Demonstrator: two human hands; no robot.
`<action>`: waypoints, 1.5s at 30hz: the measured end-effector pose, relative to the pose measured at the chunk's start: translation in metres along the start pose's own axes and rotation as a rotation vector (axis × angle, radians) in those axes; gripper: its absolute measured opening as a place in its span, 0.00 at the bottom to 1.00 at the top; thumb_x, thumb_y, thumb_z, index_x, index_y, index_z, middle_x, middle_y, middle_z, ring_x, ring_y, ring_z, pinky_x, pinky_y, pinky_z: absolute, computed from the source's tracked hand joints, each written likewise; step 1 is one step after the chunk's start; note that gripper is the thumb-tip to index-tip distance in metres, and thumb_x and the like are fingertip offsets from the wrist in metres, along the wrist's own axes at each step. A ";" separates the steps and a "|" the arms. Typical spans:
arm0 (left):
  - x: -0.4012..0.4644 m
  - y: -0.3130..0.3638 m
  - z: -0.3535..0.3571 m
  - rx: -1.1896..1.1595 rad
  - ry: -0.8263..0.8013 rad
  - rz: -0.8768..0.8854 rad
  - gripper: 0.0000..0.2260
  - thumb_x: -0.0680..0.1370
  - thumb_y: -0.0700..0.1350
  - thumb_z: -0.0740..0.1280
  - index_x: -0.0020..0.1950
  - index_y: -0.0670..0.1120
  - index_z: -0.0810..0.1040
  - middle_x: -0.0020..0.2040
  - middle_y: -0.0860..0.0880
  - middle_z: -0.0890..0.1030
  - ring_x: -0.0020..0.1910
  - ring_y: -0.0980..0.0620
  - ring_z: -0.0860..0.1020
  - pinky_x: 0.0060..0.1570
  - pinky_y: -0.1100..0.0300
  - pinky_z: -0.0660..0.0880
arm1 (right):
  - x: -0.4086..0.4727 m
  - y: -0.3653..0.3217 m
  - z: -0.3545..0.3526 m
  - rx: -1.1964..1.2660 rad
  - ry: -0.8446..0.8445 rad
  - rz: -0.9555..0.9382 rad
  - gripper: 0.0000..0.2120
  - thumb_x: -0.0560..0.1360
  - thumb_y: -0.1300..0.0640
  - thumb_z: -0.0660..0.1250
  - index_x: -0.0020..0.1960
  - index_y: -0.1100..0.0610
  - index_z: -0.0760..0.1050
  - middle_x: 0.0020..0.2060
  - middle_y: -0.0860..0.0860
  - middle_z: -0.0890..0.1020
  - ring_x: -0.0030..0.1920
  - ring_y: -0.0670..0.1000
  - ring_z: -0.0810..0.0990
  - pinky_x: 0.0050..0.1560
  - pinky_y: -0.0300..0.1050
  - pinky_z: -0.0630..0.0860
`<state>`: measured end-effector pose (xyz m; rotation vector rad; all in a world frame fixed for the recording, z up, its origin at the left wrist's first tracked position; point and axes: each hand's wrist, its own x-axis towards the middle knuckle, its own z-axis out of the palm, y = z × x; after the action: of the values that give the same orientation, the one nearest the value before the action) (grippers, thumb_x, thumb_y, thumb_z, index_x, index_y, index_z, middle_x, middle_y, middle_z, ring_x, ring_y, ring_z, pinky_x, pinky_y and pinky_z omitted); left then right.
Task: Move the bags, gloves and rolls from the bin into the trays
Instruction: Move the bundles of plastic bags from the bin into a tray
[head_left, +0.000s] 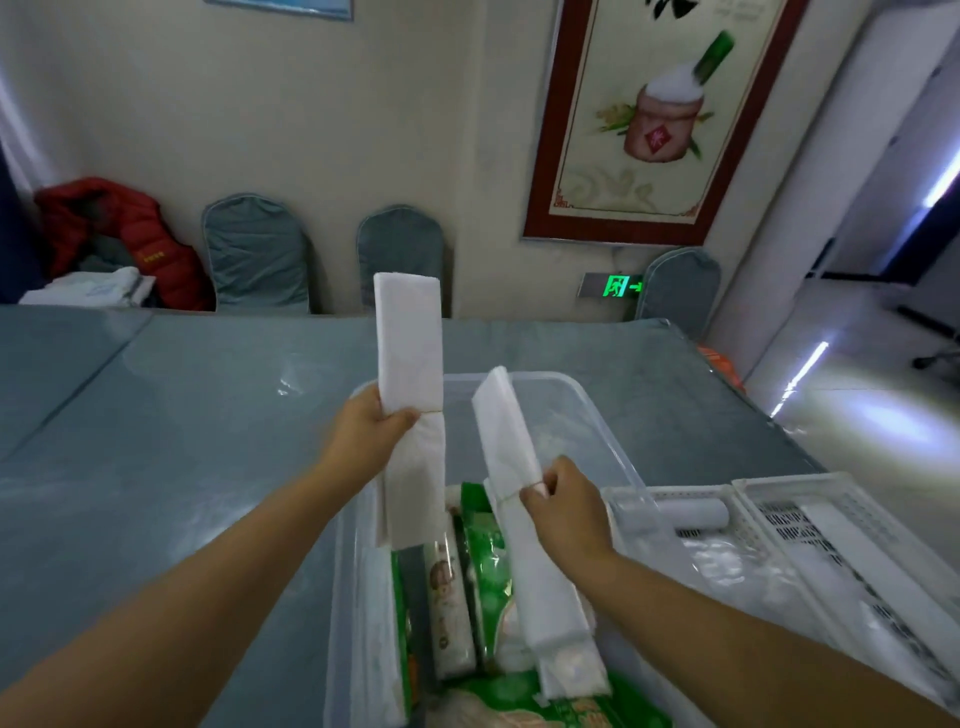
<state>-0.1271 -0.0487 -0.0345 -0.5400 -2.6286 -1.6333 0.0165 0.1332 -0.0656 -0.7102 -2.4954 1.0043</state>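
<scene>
A clear plastic bin (608, 415) stands on the table in front of me, its near half filled with green-and-white packets (488, 561). My left hand (371, 431) grips a long folded bundle of white bags (408, 343) at its banded middle, held upright above the bin's left side. My right hand (563, 506) pinches a second banded bundle of white bags (506, 431), tilted over the bin's middle, its lower end hanging down to the packets. Two white slotted trays (748, 491) sit to the right of the bin; the nearer one holds a white roll (696, 512) and clear plastic items.
A grey-blue cloth under clear film covers the table (182, 415). Three covered chairs (257, 254) stand against the far wall, with a red jacket (130, 234) and folded white cloth at far left. The table's right edge drops to a shiny floor.
</scene>
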 end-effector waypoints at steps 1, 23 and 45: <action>-0.002 0.006 0.003 -0.089 -0.040 0.000 0.14 0.75 0.44 0.67 0.60 0.45 0.75 0.50 0.48 0.80 0.43 0.52 0.77 0.37 0.63 0.71 | -0.001 -0.005 -0.012 0.033 0.066 -0.014 0.13 0.71 0.57 0.67 0.34 0.51 0.63 0.29 0.47 0.72 0.30 0.48 0.70 0.31 0.46 0.66; -0.129 0.216 0.202 -0.810 -0.619 -0.159 0.12 0.76 0.54 0.64 0.50 0.50 0.82 0.42 0.46 0.86 0.40 0.48 0.84 0.36 0.54 0.81 | -0.054 0.051 -0.228 0.448 0.443 0.004 0.10 0.69 0.54 0.73 0.45 0.55 0.74 0.47 0.56 0.79 0.45 0.52 0.80 0.48 0.49 0.78; -0.263 0.269 0.547 -0.512 -0.769 -0.534 0.16 0.77 0.54 0.63 0.62 0.49 0.71 0.53 0.46 0.82 0.50 0.46 0.81 0.53 0.48 0.77 | -0.077 0.405 -0.381 0.741 -0.018 0.698 0.19 0.66 0.40 0.70 0.50 0.51 0.76 0.42 0.49 0.85 0.41 0.51 0.84 0.40 0.48 0.82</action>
<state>0.2958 0.4595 -0.0989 -0.5953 -3.0126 -2.7842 0.3950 0.5454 -0.1059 -1.3094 -1.6439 2.0032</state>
